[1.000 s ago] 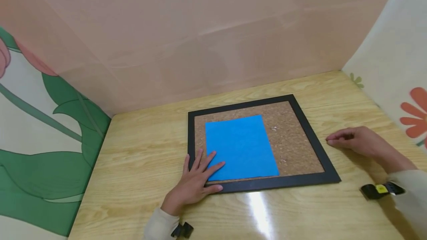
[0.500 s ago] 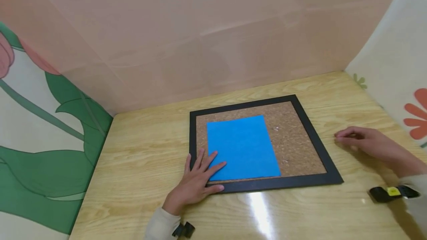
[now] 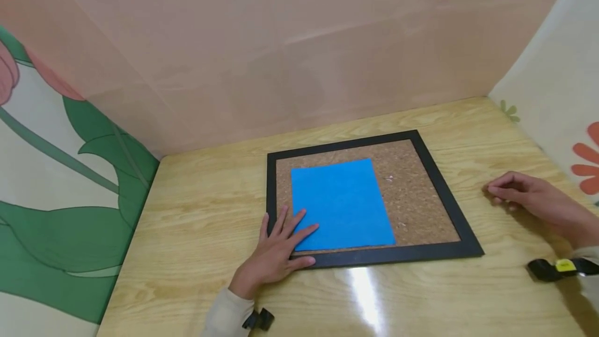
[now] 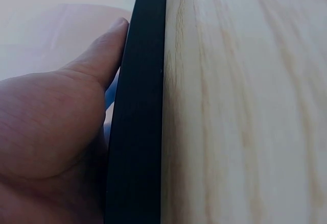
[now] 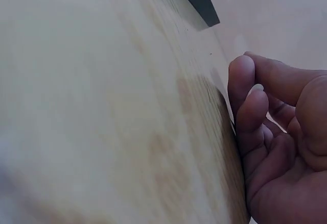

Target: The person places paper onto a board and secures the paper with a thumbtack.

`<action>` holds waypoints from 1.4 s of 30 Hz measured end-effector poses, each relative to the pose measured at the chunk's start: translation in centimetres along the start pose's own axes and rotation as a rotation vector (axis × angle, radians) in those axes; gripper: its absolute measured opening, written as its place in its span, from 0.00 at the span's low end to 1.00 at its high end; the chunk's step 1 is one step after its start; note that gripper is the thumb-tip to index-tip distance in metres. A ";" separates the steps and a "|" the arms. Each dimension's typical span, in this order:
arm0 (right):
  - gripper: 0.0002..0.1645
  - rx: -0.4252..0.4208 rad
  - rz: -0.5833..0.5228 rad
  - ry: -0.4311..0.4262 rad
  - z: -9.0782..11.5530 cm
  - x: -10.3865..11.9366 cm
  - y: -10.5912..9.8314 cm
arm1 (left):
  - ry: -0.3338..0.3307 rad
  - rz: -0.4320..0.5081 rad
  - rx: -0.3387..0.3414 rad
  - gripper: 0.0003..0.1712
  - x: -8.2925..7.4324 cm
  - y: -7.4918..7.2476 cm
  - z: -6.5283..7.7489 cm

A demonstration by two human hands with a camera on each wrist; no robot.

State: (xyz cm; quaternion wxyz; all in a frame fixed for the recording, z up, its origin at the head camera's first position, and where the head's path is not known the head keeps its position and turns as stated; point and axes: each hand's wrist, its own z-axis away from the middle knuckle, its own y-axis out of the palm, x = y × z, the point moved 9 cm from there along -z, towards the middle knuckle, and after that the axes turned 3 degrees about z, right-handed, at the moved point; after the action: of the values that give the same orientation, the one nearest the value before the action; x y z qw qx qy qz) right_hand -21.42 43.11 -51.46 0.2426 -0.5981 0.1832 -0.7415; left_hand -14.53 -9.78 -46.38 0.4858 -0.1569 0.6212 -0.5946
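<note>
A sheet of bright blue paper (image 3: pixel 343 202) lies on the left part of a black-framed cork board (image 3: pixel 418 196), flat on the table. My left hand (image 3: pixel 271 259) rests with spread fingers on the board's near left corner, its fingertips on the paper's edge and its thumb along the frame. In the left wrist view, the thumb (image 4: pixel 97 60) lies against the black frame (image 4: pixel 135 101). My right hand (image 3: pixel 538 199) is at the table, right of the board and apart from it. Its fingers are curled, thumb and index tips together, with nothing visible between them.
Two tiny pale objects, one of them a small whitish bit (image 3: pixel 389 178), sit on the cork right of the paper. The wood-grain table (image 3: pixel 201 212) meets a pinkish backdrop (image 3: pixel 281 66) behind and flower-patterned panels on both sides.
My right hand has moved right, away from the board's frame, along the table. The left hand stays on the board and paper. The view has shifted slightly.
</note>
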 end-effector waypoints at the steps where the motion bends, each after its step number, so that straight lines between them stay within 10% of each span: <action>1: 0.17 -0.002 0.005 -0.003 0.0 0.1 0.0 | 0.001 0.000 -0.002 0.39 0.0 0.0 0.0; 31: 0.11 -0.028 -0.074 0.019 -0.3 -0.4 0.0 | 0.010 0.010 -0.031 0.39 0.1 0.2 0.3; 42: 0.19 -0.066 0.054 0.024 -0.1 -0.3 0.0 | 0.014 0.004 -0.026 0.39 0.0 0.0 0.0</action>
State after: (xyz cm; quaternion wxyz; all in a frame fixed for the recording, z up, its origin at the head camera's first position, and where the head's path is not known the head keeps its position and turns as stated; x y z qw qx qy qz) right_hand -21.44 43.28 -51.70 0.2404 -0.5918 0.2264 -0.7354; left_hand -14.50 -9.83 -46.43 0.4803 -0.1579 0.6327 -0.5866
